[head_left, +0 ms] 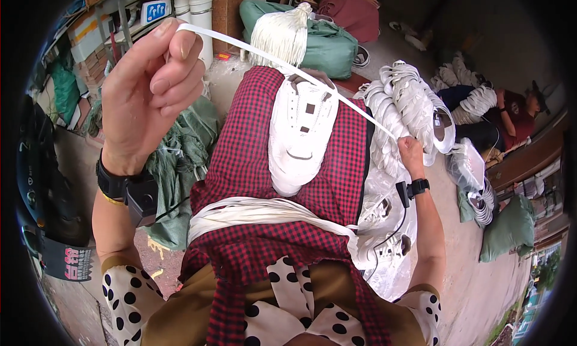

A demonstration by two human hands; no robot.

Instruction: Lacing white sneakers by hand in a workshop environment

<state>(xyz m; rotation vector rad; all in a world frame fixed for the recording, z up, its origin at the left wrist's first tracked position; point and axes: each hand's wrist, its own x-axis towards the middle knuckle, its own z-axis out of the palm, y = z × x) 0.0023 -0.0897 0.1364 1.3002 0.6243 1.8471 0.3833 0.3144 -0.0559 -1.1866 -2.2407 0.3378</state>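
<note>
A white shoe upper (300, 133) lies on the red checked cloth (240, 166) over my lap. A flat white lace (264, 54) runs through it and is stretched taut between my two hands. My left hand (153, 88) is raised high at the left and pinches one lace end between thumb and fingers. My right hand (410, 151) is out to the right, fingers closed on the other end. A bundle of white laces (252, 214) lies across my lap below the shoe.
A tied bunch of white laces (282, 33) rests on a green sack (330, 45) ahead. Stacked white shoe uppers (402, 100) pile up at the right, with clear plastic bags beneath. Another person (511, 115) sits at the far right. Green sacking (180, 166) lies at my left.
</note>
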